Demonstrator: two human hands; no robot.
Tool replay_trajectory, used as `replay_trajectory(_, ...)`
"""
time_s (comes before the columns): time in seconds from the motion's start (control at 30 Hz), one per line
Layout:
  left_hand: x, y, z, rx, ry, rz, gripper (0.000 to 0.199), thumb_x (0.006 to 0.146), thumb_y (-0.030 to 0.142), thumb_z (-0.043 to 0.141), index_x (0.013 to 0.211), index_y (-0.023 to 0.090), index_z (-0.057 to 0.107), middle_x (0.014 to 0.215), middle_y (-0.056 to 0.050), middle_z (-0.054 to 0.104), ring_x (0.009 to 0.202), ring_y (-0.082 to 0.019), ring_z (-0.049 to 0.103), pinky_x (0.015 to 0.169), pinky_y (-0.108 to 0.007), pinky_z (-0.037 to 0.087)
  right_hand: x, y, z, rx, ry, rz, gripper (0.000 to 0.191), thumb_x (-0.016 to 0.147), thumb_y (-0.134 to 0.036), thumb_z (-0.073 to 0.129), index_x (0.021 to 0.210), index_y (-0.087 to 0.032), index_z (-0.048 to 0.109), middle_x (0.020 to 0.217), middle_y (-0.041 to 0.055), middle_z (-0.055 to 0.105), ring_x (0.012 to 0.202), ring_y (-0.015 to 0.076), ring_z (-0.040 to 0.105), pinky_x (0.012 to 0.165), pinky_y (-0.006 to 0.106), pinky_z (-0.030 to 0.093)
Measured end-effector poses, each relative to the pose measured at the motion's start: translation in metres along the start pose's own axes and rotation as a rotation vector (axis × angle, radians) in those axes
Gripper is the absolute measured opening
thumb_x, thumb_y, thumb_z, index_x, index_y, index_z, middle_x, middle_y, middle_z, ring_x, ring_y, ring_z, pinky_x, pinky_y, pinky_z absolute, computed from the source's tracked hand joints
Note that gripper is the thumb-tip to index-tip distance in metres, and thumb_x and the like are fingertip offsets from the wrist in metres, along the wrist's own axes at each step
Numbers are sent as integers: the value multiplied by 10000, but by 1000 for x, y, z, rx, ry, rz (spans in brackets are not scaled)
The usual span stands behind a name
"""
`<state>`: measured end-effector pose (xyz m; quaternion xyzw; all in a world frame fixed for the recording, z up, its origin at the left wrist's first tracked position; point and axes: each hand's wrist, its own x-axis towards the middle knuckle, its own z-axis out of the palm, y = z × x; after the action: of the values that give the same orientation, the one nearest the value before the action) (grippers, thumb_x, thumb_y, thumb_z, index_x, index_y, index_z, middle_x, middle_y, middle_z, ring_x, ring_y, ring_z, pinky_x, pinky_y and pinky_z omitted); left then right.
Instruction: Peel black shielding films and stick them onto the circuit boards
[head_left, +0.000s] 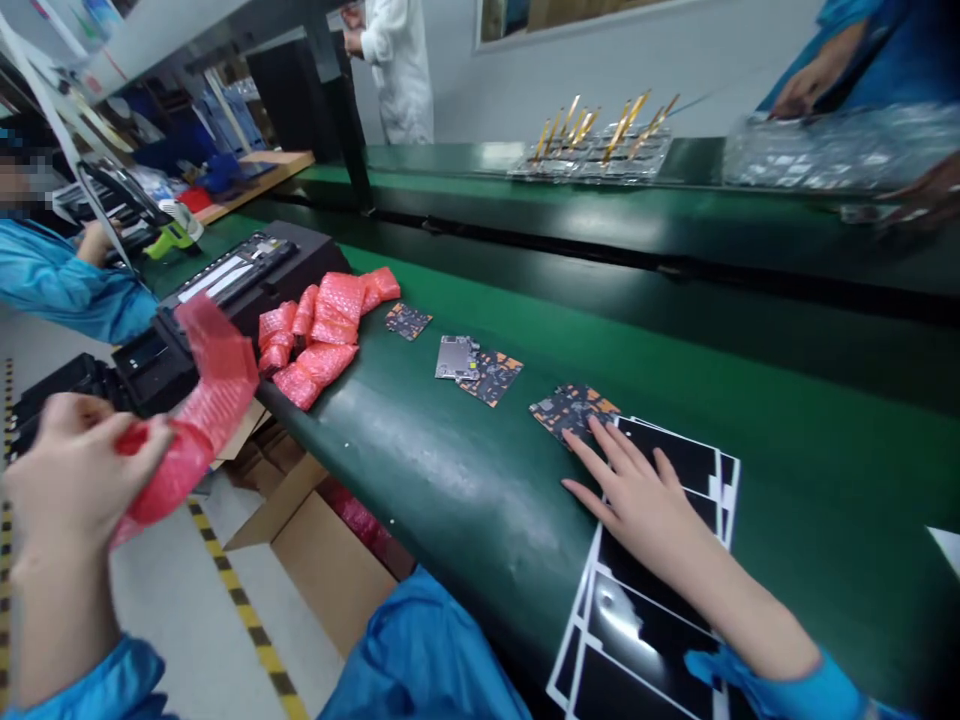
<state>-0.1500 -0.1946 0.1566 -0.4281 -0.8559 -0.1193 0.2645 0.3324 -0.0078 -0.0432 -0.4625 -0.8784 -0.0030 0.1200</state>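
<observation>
My left hand (pixel 86 465) is closed around a strip of pink bubble wrap (pixel 219 405), held up off the bench's left edge. With fingers spread, my right hand (pixel 637 490) reaches over black sheets with white borders (pixel 645 640); its fingertips touch or hover at the edge of a dark circuit board (pixel 570 405). Further left lie another circuit board (pixel 499 377), a board with a silver metal cover (pixel 454 357) overlapping it, and a smaller circuit board (pixel 409 320). Several pink bubble-wrap packets (pixel 334 310) are heaped beyond my left hand.
A cardboard box (pixel 322 560) with pink wrap inside stands on the floor below the bench edge. Black cases (pixel 300 250) sit at the far left. Across the green bench (pixel 825 420), clear trays (pixel 600 155) hold gold strips. Co-workers stand left and opposite; one's hand (pixel 810 85) rests near clear plastic.
</observation>
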Motion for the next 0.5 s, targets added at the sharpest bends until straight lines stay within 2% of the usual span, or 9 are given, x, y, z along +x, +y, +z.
replay_trajectory(0.1,-2,34,35,115,-241,68,442,899,601,519,792,186,627,1160,-80,626,745,-205,590,542,-272,292,5,0,2,-2,-12,5,594,1047,-524,300,1517,-248,535,1608,184,484,1479,403,467,1126,695,417)
replay_trajectory(0.13,0,50,51,100,-349,95,444,920,597,522,915,176,665,1264,-112,618,842,-253,648,567,-280,338,7,1,2,1,-23,13,599,1044,-533,310,1523,-249,529,1616,180,475,1487,407,455,1130,697,412)
replay_trajectory(0.17,2,65,69,78,-409,122,462,922,590,545,1043,162,670,1352,-142,599,916,-293,676,604,-292,387,9,2,3,7,-39,24,604,1042,-539,318,1530,-248,521,1627,176,460,1498,411,440,1136,700,406)
replay_trajectory(0.23,7,90,101,44,-460,123,565,912,542,589,1273,108,597,1432,-229,559,996,-371,690,679,-336,455,12,6,2,28,-82,50,616,1039,-546,336,1543,-237,507,1646,174,430,1524,415,401,1149,704,393)
replay_trajectory(0.3,13,104,123,2,-477,92,583,918,454,578,1347,63,539,1408,-288,569,1014,-411,693,741,-381,491,13,9,-2,70,-112,70,628,1034,-551,363,1555,-225,489,1663,174,402,1549,412,356,1162,689,393)
replay_trajectory(0.4,23,104,128,-86,-481,16,417,893,332,546,1201,55,599,1242,-305,648,1016,-425,697,795,-419,504,12,4,-16,195,-77,46,635,1028,-562,400,1549,-212,492,1680,176,368,1572,395,312,1194,639,392)
replay_trajectory(0.5,25,92,105,-230,-451,-74,273,844,344,563,966,109,628,994,-235,700,967,-403,701,796,-418,506,11,-17,-35,417,-30,-26,604,1030,-559,418,1509,-210,536,1694,166,342,1572,353,329,1248,580,349)
